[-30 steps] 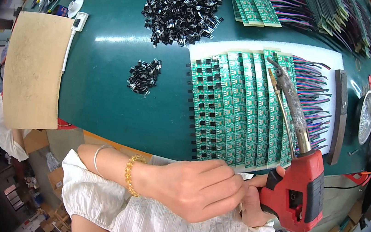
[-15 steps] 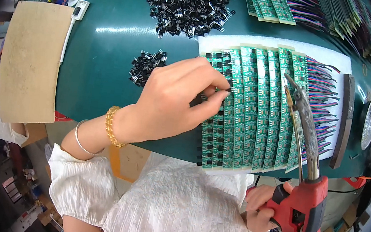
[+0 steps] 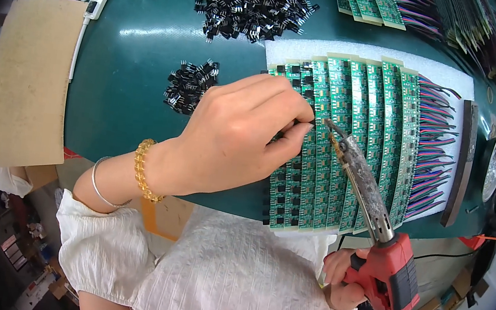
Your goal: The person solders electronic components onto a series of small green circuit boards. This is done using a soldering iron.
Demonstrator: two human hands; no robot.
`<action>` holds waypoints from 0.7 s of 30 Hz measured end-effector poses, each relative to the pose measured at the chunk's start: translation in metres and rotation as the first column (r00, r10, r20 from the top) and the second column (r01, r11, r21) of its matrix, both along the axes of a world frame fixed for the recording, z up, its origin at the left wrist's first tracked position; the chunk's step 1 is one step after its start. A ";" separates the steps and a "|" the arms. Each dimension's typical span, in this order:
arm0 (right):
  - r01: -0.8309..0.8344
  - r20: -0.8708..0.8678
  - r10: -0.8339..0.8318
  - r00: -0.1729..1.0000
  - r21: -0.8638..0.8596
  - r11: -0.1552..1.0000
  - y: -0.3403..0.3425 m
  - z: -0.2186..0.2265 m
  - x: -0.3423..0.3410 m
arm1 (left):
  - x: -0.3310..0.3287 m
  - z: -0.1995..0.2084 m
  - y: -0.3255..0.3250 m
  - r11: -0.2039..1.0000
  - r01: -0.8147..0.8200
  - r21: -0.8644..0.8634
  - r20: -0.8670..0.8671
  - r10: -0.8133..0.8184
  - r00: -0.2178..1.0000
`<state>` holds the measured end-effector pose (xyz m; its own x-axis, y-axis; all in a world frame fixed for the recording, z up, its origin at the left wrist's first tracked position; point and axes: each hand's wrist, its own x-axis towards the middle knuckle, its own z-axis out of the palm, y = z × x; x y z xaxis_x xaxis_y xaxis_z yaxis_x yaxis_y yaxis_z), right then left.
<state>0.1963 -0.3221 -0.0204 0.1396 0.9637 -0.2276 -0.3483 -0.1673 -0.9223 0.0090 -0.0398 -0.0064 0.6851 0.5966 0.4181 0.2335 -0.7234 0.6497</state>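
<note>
My left hand (image 3: 242,126) reaches over green circuit boards (image 3: 355,162), which lie side by side in overlapping strips. Its thumb and forefinger pinch a small black pin component against one strip; the fingers mostly cover it. Similar black components line the leftmost strips. A red soldering gun (image 3: 392,278) is gripped in my right hand (image 3: 347,282), below the table's front edge. Its worn metal barrel slants up and left over the boards, and the tip (image 3: 329,125) is just right of my left fingertips. Whether it touches the board I cannot tell.
A white foam sheet (image 3: 276,48) lies under the boards, with coloured wires (image 3: 435,147) at their right and a dark bar (image 3: 460,162) beyond. Black components form a large pile (image 3: 251,3) and a small pile (image 3: 189,86). A tan board (image 3: 37,82) is at left.
The soldering gun has swung left, bringing its tip from the right-hand strips to beside my left fingertips. My left hand keeps its pinch. The whole view has shifted slightly.
</note>
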 end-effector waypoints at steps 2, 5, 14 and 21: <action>-0.024 -0.018 0.025 1.000 0.020 0.999 0.002 -0.001 0.001 | -0.001 0.001 0.001 1.000 0.003 -0.013 0.001 -0.003 1.000; -0.062 -0.046 0.064 0.997 0.051 0.997 0.003 -0.005 -0.001 | -0.001 0.003 0.000 0.999 0.002 -0.035 -0.004 -0.003 1.000; -0.041 0.321 0.005 0.947 0.107 0.993 -0.001 -0.012 -0.008 | -0.001 0.007 0.001 0.997 -0.002 -0.073 -0.035 -0.001 0.999; 0.347 0.173 -0.347 0.922 0.029 0.937 0.003 0.003 -0.038 | 0.002 0.007 0.002 0.996 0.004 -0.087 -0.037 -0.008 0.999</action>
<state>0.1585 -0.3187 -0.0174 0.5023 0.8475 -0.1716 -0.2201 -0.0666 -0.9732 0.0105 -0.0382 0.0010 0.7030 0.6255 0.3385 0.2546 -0.6658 0.7014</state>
